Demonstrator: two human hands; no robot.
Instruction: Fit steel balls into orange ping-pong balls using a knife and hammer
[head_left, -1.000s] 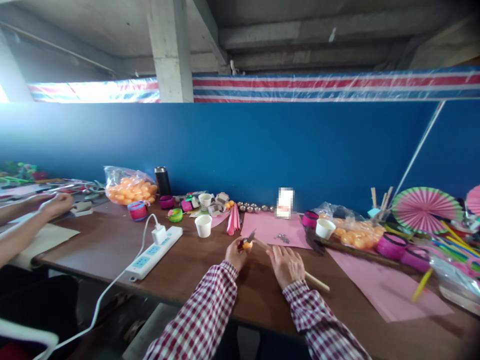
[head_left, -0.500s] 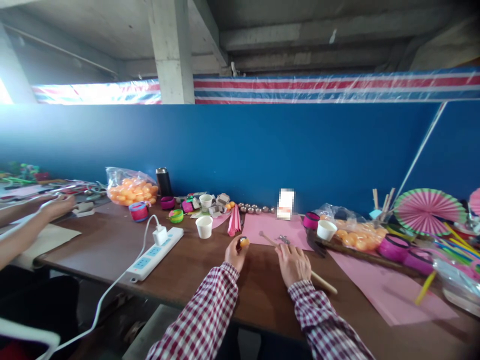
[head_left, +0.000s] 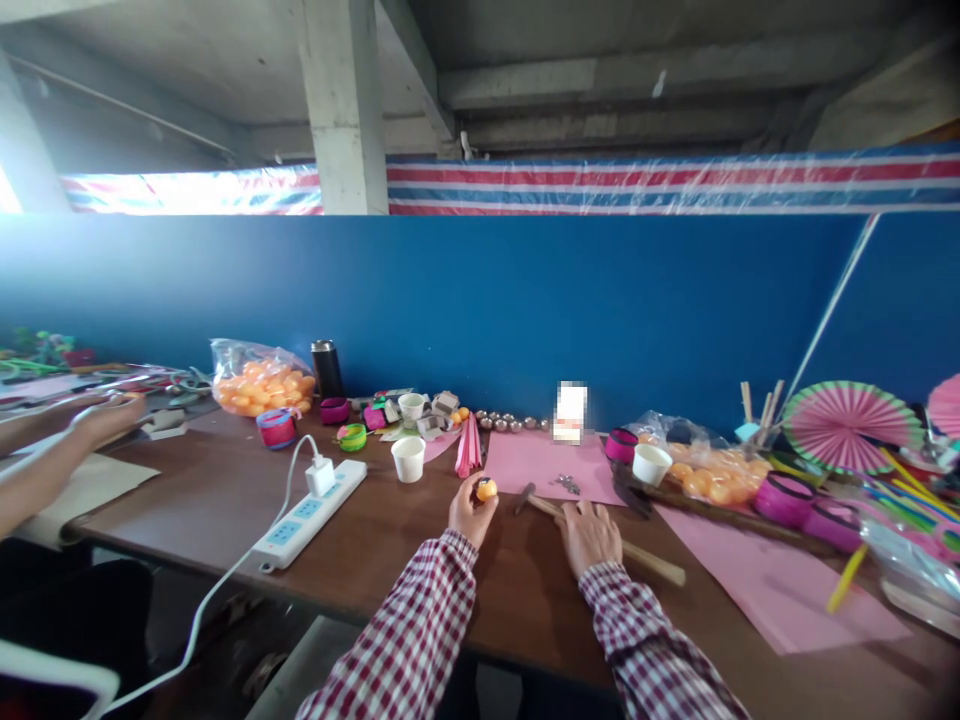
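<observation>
My left hand (head_left: 471,515) is closed around a small orange ball (head_left: 487,489), held just above the table. A dark patch shows beside the ball, too small to make out. My right hand (head_left: 591,538) lies palm down over the wooden handle of a hammer (head_left: 654,563), its fingers stretched out and apart. The hammer's metal head (head_left: 524,498) rests on the table between my hands, and the handle's end sticks out to the right of my wrist. Small metal pieces (head_left: 567,484) lie on a pink paper sheet (head_left: 517,462) beyond my right hand.
White paper cups (head_left: 408,459) stand ahead of my hands. A power strip (head_left: 309,515) with a cable lies at left. Bags of orange balls (head_left: 264,388) sit left and right. Metal bells (head_left: 510,422) line the blue partition (head_left: 480,310). Another person's hands (head_left: 105,415) work at far left.
The hammer has turned under my right hand; its head has come nearer, off the pink paper onto the table. My left hand keeps the orange ball, now turned slightly.
</observation>
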